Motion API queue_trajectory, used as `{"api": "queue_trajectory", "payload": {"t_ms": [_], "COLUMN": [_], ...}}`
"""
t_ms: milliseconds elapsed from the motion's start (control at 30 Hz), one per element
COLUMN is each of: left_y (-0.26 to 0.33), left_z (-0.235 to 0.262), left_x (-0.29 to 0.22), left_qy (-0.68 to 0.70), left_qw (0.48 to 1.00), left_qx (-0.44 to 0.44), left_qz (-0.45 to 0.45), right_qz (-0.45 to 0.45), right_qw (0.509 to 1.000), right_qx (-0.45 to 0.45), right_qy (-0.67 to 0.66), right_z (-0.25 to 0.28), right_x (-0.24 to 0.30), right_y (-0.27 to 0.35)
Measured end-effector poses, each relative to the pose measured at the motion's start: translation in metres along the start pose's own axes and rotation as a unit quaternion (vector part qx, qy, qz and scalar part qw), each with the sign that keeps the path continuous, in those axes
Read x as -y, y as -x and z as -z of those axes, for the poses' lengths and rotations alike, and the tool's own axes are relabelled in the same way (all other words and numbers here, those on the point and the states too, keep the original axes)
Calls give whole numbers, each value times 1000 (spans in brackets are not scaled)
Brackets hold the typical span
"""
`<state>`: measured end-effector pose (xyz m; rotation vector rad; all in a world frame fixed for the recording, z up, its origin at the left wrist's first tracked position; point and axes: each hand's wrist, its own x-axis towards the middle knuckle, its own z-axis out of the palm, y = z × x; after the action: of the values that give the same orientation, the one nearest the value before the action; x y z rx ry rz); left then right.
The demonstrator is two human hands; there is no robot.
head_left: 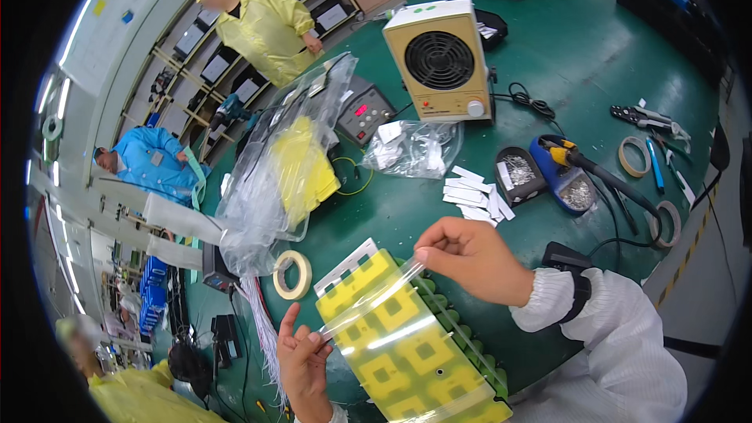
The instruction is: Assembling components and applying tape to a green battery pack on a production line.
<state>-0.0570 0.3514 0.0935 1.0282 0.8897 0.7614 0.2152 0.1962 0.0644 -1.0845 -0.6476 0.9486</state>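
— Both hands are busy, we see: our right hand (470,258) pinches the upper end of a clear tape strip (368,305), our left hand (304,360) grips its lower end, so the strip runs taut between them.

— And under it?

— We have the yellow patterned sheet (407,345) lying at the near edge of the green bench (564,55), the strip stretched across its upper part.

— What else do we see, largest first?

— Toward the far edge, the beige fan unit (442,59); at the left edge, a clear plastic bag (286,157) with yellow sheets inside; right of centre, a blue soldering-iron stand (568,180); just beside our left hand, a tape roll (292,274).
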Motion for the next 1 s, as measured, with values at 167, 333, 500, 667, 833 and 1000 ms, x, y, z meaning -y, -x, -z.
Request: {"api": "queue_trajectory", "payload": {"t_ms": [167,333,500,667,833,1000], "left_y": [-1,-2,-2,-3,-1,-2], "left_z": [-3,-2,-4,1,-3,-7], "left_x": [-2,-1,0,1,1,2], "left_qy": [-13,-17,-13,-4,-13,-12], "left_qw": [1000,1000,1000,1000,1000,1000], "left_qx": [-6,-10,-11,5,6,1], "left_qz": [5,8,7,10,3,5], "right_qz": [1,-20,-12,-4,-11,-16], "right_qw": [1000,999,998,999,999,999], "right_qx": [-6,-40,-47,-44,-41,-45], "right_qy": [-19,10,28,25,23,23], "right_z": [3,6,7,6,7,8], "right_x": [-4,-11,-12,-14,-12,-9], "right_y": [-2,-2,2,0,0,1]}}
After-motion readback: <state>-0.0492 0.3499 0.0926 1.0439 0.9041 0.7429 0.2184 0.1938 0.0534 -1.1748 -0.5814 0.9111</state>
